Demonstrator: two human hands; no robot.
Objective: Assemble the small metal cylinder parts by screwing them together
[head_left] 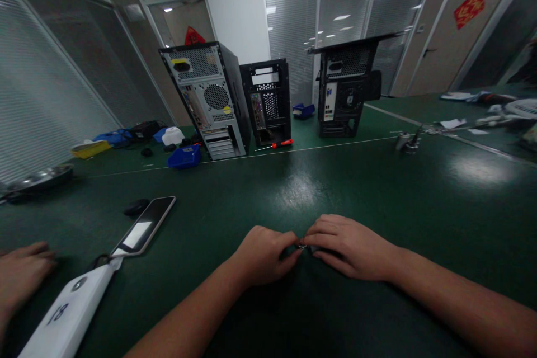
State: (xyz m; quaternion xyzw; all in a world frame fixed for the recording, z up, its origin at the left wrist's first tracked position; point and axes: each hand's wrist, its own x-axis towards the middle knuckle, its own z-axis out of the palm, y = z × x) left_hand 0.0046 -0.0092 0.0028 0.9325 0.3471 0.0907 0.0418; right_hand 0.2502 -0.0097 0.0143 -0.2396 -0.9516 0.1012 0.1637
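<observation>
My left hand (268, 254) and my right hand (350, 243) meet low over the green table, near the middle of the view. Both are closed in a pinch, fingertips almost touching. Between them shows a small shiny metal piece (302, 246), too small and too covered by fingers to name. The thumb and forefinger of my left hand grip its left end. On its right end my right hand's fingers close, with a bit of something greyish partly hidden under them.
Computer cases (235, 95) stand at the back, with a red screwdriver (282, 144) before them. A blue tray (184, 156) sits left of it. Nearer are a phone (157, 215), a white power bank-like block (69, 310) and another person's hand (25, 271). Metal parts (409, 142) stand right.
</observation>
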